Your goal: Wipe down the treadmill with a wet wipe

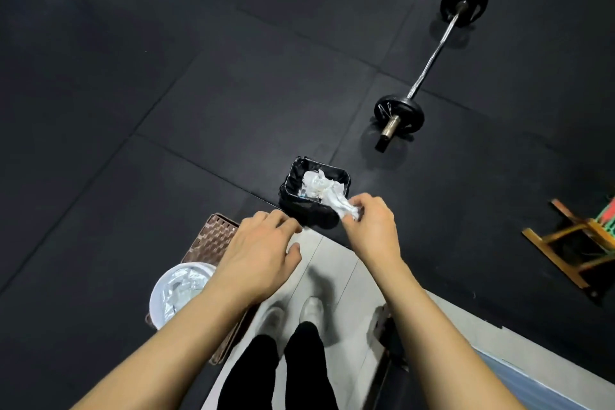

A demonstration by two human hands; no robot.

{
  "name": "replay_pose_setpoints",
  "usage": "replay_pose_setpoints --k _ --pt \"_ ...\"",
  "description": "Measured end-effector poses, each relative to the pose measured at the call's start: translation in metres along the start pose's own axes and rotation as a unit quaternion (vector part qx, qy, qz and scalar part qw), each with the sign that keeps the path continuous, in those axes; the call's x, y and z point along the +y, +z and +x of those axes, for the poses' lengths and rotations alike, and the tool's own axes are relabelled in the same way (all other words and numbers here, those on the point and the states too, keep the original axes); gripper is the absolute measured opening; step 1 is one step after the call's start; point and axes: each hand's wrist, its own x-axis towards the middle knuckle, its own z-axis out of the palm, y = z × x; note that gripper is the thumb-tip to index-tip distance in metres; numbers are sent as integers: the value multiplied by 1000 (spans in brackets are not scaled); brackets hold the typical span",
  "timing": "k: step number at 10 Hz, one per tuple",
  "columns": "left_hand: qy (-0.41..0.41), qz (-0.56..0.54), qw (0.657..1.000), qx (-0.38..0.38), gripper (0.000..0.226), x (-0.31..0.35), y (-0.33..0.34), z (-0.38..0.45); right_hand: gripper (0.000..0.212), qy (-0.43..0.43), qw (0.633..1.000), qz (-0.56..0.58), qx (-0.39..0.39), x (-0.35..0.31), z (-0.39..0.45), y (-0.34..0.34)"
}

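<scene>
My right hand (372, 223) pinches a crumpled white wet wipe (342, 205) just above the near right edge of a small black bin (301, 206) lined with a dark bag. More crumpled white wipes (317, 185) lie inside the bin. My left hand (263, 250) hovers to the left of the bin with relaxed fingers and holds nothing. A grey strip with a dark frame (386, 339) at the lower right may be part of the treadmill; I cannot tell for sure.
A barbell (429, 66) lies on the black rubber floor beyond the bin. A brown woven basket (213, 236) and a white tub with a foil pack (179, 289) stand at my left. A wooden stool (575, 243) sits far right. My white shoes (296, 313) stand on pale floor.
</scene>
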Motion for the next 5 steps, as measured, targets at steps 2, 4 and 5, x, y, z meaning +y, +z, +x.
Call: replay_pose_setpoints --k 2,4,5 --pt "-38 -1 998 -58 60 -21 37 64 33 35 996 -60 -60 16 112 62" --pt "-33 24 993 -108 60 -44 69 95 46 34 997 -26 -70 39 162 107" --pt "-43 32 994 -100 47 -51 71 101 46 14 998 -20 -56 51 153 115"
